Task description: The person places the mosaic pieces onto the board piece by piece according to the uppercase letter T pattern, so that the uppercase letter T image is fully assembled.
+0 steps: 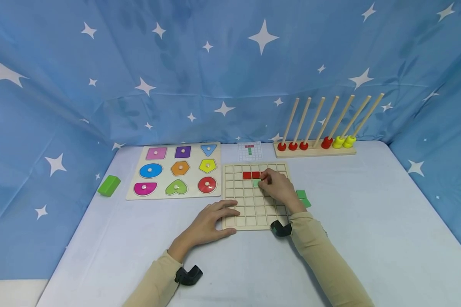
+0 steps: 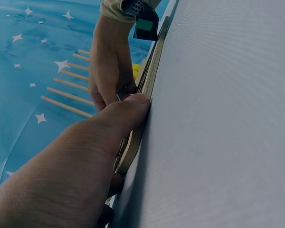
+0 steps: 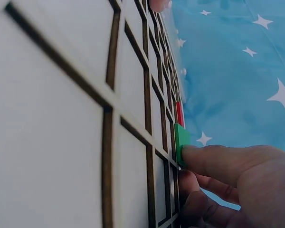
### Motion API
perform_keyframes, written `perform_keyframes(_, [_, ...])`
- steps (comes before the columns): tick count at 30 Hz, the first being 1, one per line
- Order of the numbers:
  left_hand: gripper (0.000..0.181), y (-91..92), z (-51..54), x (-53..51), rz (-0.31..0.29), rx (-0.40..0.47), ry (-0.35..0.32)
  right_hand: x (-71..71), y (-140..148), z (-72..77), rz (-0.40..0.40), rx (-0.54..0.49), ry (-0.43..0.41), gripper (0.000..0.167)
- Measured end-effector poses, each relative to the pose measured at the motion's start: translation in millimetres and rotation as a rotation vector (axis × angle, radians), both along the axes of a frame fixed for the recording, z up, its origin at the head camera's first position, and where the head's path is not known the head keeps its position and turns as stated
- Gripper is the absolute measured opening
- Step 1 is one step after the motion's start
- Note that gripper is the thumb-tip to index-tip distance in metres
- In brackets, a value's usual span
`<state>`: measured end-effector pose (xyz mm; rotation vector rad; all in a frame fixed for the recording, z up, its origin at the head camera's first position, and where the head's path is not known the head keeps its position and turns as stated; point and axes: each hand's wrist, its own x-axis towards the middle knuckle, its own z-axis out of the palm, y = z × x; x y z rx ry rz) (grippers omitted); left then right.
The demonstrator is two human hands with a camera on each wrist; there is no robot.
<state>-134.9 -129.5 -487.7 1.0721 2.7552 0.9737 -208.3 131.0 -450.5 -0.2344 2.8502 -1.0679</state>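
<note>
Left hand [image 1: 205, 224] spread, I see it resting at the near left corner of the grid board [image 1: 250, 211]; my right hand [image 1: 279, 188] pinches a green tile [image 1: 256, 183] at the board's far half, just nearer than the red tiles [image 1: 247, 175]. Remotely, I make out loose green tiles [image 1: 301, 194] on the tabletop [image 1: 369, 204], right of the board.

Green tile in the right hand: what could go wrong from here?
The green tile, pinched by the right hand, appears raised above the grid board, so it could seat crookedly. It could also nudge the nearby red tiles. The loose green tiles lie close beside that hand's wrist, which might brush them.
</note>
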Motion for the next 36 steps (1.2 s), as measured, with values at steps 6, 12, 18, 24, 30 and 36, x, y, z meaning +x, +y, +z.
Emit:
perform_keyframes(6, [0.044, 1.7, -1.5, -1.5, -0.001, 0.002, -0.006, -0.9, 2, 0.3, -0.008, 0.006, -0.002, 0.015])
perform_keyframes(12, [0.044, 3.3, -1.6, -2.1, 0.000, 0.004, 0.000, -1.5, 5, 2.4, 0.004, -0.023, 0.003, 0.015])
perform_keyframes(18, [0.044, 4.6, -2.9, -2.4, 0.001, 0.002, -0.005, -1.1, 14, 5.3, 0.034, -0.088, -0.035, 0.018])
perform_keyframes(24, [0.044, 5.5, -1.5, -2.7, -0.006, -0.002, -0.008, 1.3, 25, 11.9, 0.037, -0.092, -0.077, 0.021])
perform_keyframes(30, [0.044, 2.8, -0.2, -2.3, 0.001, -0.006, 0.000, 7.8, 37, 11.9, 0.041, -0.078, -0.053, 0.021])
perform_keyframes(36, [0.044, -0.6, -0.9, -0.3, 0.008, 0.003, -0.008, 13.9, 51, 7.6, 0.044, -0.051, -0.031, 0.019])
